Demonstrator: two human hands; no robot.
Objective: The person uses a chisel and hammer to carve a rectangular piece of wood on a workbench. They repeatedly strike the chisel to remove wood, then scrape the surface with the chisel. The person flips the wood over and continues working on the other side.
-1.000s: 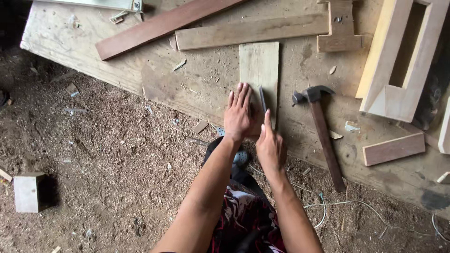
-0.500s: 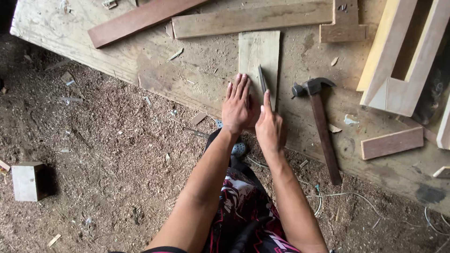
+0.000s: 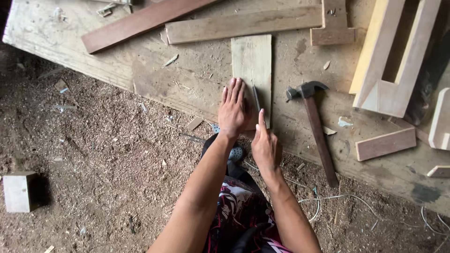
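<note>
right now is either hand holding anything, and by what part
The left hand lies flat on the near end of the small board, pinning it. The right hand seems to hold the low end of a thin pencil-like tool.

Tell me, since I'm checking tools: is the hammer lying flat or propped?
Lying flat: the hammer rests full length on the board platform, untouched.

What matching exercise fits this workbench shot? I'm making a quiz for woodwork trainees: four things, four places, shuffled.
Things:
1. left hand
2. hammer
3. small wood block
4. reddish plank

Places:
A. on the sawdust floor, far left
B. flat on the pale board
C. slanting across the bench's top left
D. on the bench, right of the pale board

Pairs: 1-B, 2-D, 3-A, 4-C
</note>
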